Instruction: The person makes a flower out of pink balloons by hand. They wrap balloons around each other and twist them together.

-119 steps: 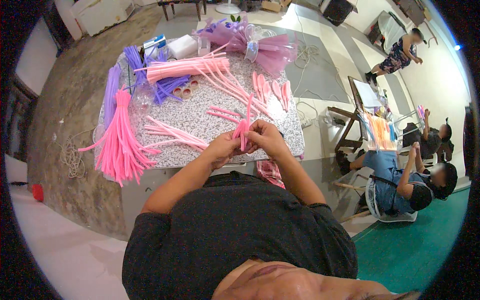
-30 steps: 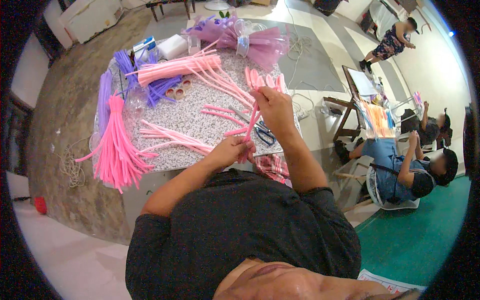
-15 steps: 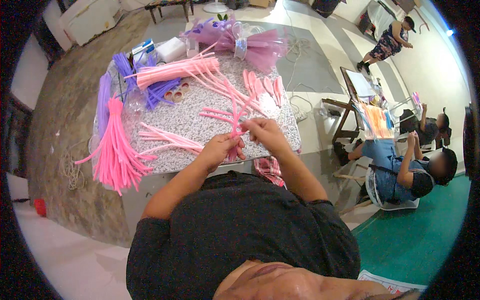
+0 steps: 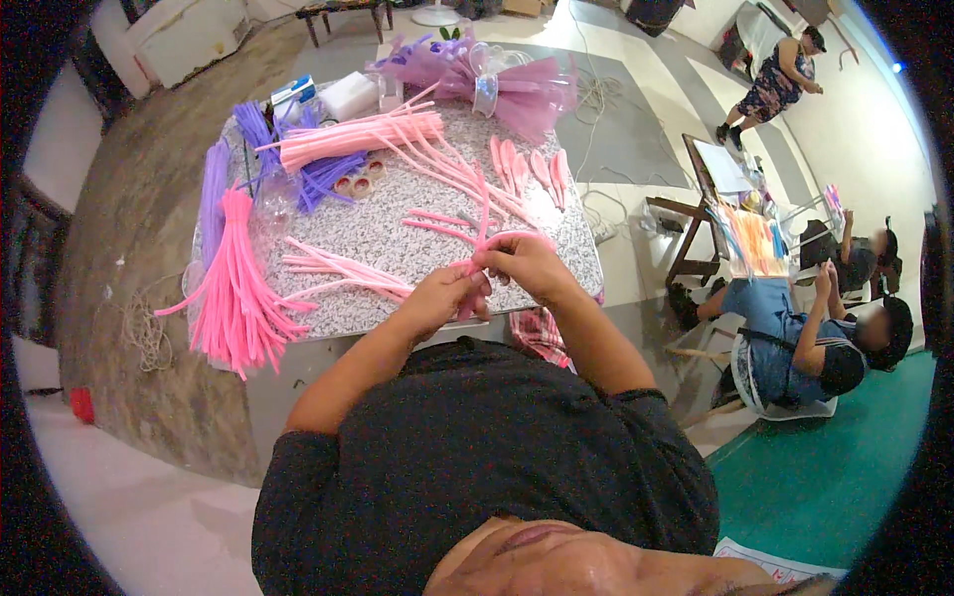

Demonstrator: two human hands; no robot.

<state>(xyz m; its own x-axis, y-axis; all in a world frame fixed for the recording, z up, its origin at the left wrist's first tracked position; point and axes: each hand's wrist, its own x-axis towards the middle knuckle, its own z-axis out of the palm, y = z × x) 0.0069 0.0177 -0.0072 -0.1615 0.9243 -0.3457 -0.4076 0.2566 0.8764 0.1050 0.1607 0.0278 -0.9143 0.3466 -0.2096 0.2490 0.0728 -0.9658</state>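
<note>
A speckled white-and-grey table (image 4: 383,226) spreads before the person; at its near edge are the held pink chenille stems (image 4: 484,214), fuzzy and slender, one pointing away past the hands, another bending rightward along the right hand (image 4: 527,266). That hand, fingers curled, pinches them where they cross; the left hand (image 4: 449,296), just beside, grips them lower down.
</note>
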